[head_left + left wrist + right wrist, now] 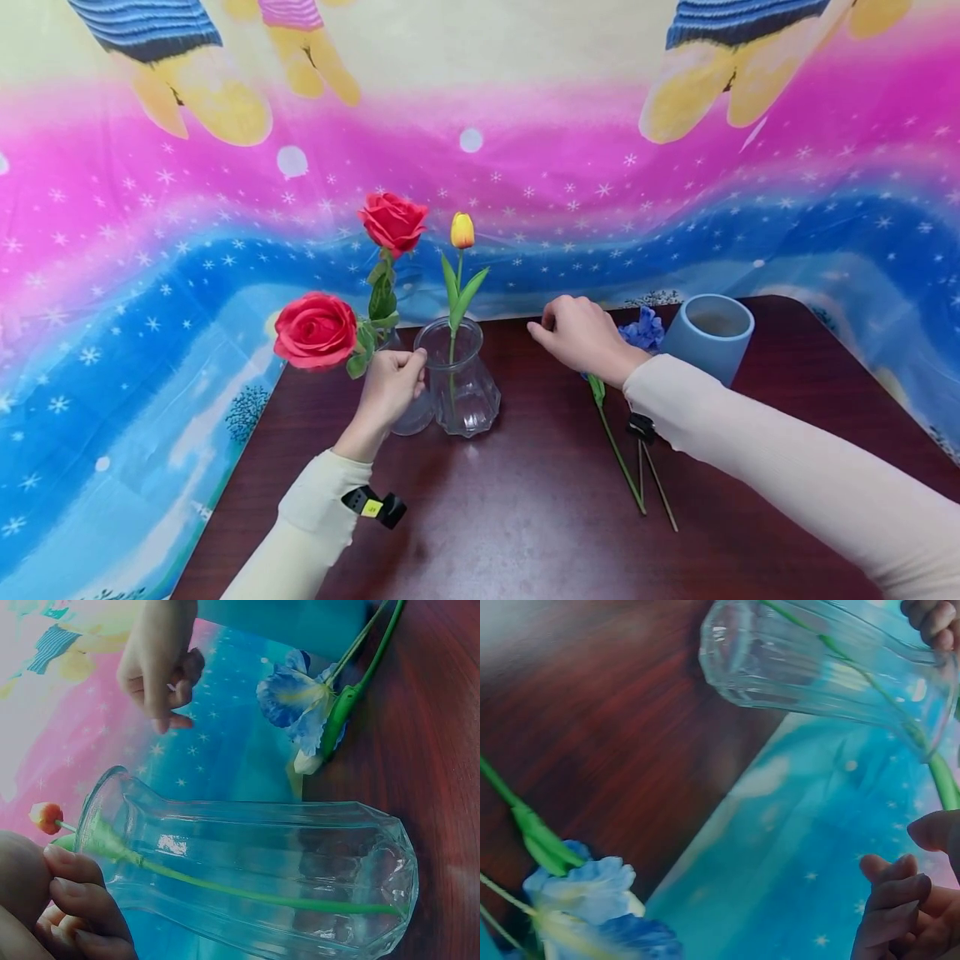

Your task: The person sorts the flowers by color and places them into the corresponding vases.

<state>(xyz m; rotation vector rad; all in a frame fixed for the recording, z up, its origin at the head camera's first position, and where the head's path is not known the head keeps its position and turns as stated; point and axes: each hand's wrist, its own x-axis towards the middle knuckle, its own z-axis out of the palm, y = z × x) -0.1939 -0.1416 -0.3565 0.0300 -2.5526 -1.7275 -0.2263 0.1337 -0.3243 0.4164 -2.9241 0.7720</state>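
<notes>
Glass vase stands upright on the dark reddish tabletop, near its far edge. To its right stands a blue pot. The left hand has its fingers clamped on the vase's rim; the right hand hangs between vase and pot, fingers loosely curled, holding nothing. Red roses rise left of the vase, a blue flower lies near the pot, and one yellow-orange tulip stands inside the vase.
</notes>
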